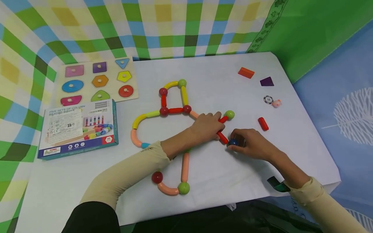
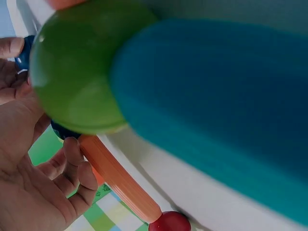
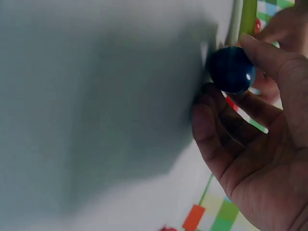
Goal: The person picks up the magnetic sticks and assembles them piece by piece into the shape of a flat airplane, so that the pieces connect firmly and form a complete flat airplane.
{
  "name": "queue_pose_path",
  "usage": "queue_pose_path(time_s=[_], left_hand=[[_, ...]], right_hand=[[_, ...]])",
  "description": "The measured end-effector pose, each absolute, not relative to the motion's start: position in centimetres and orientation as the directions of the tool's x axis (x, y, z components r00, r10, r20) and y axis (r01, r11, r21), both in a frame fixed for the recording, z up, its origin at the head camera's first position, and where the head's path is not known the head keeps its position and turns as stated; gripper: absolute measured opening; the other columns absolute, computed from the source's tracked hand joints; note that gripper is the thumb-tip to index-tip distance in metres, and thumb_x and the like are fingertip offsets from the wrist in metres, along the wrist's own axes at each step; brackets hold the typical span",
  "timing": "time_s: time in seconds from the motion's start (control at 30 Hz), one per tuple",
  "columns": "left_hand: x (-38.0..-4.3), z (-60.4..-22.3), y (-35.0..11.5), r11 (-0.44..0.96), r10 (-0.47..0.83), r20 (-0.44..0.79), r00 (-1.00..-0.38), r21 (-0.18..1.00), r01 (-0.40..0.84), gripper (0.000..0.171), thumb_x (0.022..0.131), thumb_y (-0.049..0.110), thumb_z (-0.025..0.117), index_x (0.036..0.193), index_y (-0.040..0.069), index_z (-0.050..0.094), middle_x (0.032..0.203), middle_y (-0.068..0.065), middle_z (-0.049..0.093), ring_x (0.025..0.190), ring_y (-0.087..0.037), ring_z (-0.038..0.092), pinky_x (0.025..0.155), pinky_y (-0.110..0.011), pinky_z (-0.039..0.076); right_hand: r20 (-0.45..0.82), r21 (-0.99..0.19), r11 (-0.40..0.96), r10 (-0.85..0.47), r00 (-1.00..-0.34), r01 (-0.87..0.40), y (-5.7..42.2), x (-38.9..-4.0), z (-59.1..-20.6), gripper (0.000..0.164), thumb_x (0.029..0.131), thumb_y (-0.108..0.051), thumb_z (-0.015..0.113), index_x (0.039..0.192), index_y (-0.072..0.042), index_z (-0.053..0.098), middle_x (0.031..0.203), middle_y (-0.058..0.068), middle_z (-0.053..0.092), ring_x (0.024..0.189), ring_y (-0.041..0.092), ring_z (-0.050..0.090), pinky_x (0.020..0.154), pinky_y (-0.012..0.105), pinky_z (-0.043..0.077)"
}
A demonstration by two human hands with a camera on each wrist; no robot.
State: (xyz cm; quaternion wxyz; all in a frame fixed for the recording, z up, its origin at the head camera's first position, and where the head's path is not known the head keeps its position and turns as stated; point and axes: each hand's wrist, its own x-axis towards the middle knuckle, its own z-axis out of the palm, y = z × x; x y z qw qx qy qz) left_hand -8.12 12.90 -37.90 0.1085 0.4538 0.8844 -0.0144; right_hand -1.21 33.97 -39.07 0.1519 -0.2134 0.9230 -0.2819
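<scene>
On the white table point(image 1: 233, 181), near its centre, I see my right hand point(image 1: 253, 144) pinching a dark blue ball point(image 1: 233, 142) between thumb and curled fingers, setting it against the lower end of a red rod point(image 1: 222, 137). My left hand point(image 1: 207, 125) lies over that rod just at ten o'clock from the ball, fingers relaxed and pressing down on it. A green ball point(image 1: 229, 114) sits at the rod's far end, at twelve o'clock from the blue one. The chain of rods and balls point(image 1: 163, 111) sprawls to nine o'clock. A loose red rod point(image 1: 263, 124) lies at two o'clock, and a boxed bead set point(image 1: 78, 127) rests far at nine o'clock.
</scene>
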Motion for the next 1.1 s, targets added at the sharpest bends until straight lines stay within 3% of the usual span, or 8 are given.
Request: queue_pose_path(time_s=[0.27, 0.37, 0.47, 0.57, 0.7, 0.87, 1.1], left_hand=[[-8.3, -37.7, 12.5, 0.598, 0.796, -0.185, -0.577, 0.088, 0.797, 0.03, 0.086, 0.042, 0.068, 0.112, 0.027, 0.065, 0.114, -0.003, 0.048, 0.087, -0.017, 0.05, 0.069, -0.03, 0.045], [-8.3, -37.7, 12.5, 0.599, 0.795, -0.188, -0.577, 0.094, 0.795, 0.03, 0.086, 0.041, 0.067, 0.112, 0.027, 0.065, 0.113, -0.002, 0.048, 0.087, -0.017, 0.049, 0.069, -0.029, 0.044], [-8.4, -37.7, 12.4, 0.6, 0.794, -0.191, -0.577, 0.1, 0.794, 0.03, 0.086, 0.041, 0.067, 0.113, 0.027, 0.065, 0.113, -0.003, 0.048, 0.087, -0.017, 0.049, 0.068, -0.028, 0.044], [-8.4, -37.6, 12.4, 0.604, 0.792, -0.199, -0.577, 0.118, 0.789, 0.03, 0.087, 0.041, 0.067, 0.113, 0.026, 0.064, 0.113, -0.003, 0.049, 0.086, -0.016, 0.049, 0.068, -0.028, 0.043], [-8.9, -37.3, 12.3, 0.623, 0.78, -0.216, -0.588, 0.176, 0.762, 0.034, 0.089, 0.043, 0.063, 0.118, 0.026, 0.061, 0.112, -0.001, 0.05, 0.086, -0.016, 0.05, 0.07, -0.028, 0.044], [-10.0, -36.5, 12.8, 0.656, 0.754, -0.224, -0.618, 0.212, 0.724, 0.047, 0.091, 0.045, 0.059, 0.131, 0.023, 0.051, 0.111, 0.0, 0.052, 0.088, -0.016, 0.053, 0.071, -0.029, 0.045], [-11.7, -36.9, 15.3, 0.727, 0.686, -0.276, -0.674, 0.202, 0.657, 0.05, 0.092, 0.04, 0.058, 0.135, 0.017, 0.046, 0.113, 0.002, 0.055, 0.095, -0.014, 0.054, 0.077, -0.029, 0.049]], right_hand=[[-0.105, -0.566, 0.759, -0.453, -0.886, -0.321, 33.0, -0.7, -39.7, 0.041, 0.076, -0.039, 0.079, 0.108, -0.021, 0.061, 0.084, -0.014, 0.059, 0.071, 0.006, 0.055, 0.064, 0.023, 0.05], [-0.092, -0.559, 0.775, -0.411, -0.907, -0.294, 33.9, -1.2, -39.3, 0.038, 0.08, -0.04, 0.075, 0.108, -0.018, 0.062, 0.085, -0.011, 0.06, 0.073, 0.008, 0.055, 0.064, 0.025, 0.05], [-0.031, -0.484, 0.849, -0.257, -0.966, -0.21, 35.8, -2.5, -38.8, 0.034, 0.086, -0.04, 0.069, 0.106, -0.012, 0.063, 0.081, -0.001, 0.061, 0.071, 0.016, 0.054, 0.06, 0.032, 0.046], [-0.001, -0.363, 0.93, -0.054, -0.999, -0.049, 38.1, -4.0, -38.5, 0.037, 0.089, -0.034, 0.065, 0.107, -0.003, 0.06, 0.084, 0.013, 0.059, 0.072, 0.027, 0.053, 0.058, 0.042, 0.042], [-0.15, -0.273, 0.956, 0.07, -0.986, 0.109, 40.3, -5.2, -38.7, 0.045, 0.088, -0.03, 0.065, 0.113, 0.005, 0.052, 0.093, 0.023, 0.057, 0.079, 0.035, 0.052, 0.061, 0.048, 0.044], [-0.295, -0.339, 0.929, 0.042, -0.954, 0.146, 40.1, -5.3, -38.8, 0.041, 0.089, -0.03, 0.064, 0.112, 0.003, 0.054, 0.092, 0.02, 0.06, 0.077, 0.031, 0.054, 0.056, 0.036, 0.049], [-0.226, -0.528, 0.848, -0.08, -0.971, 0.053, 36.1, -5.4, -39.7, 0.035, 0.086, -0.035, 0.07, 0.104, -0.005, 0.064, 0.079, 0.007, 0.064, 0.07, 0.023, 0.055, 0.056, 0.029, 0.048]])
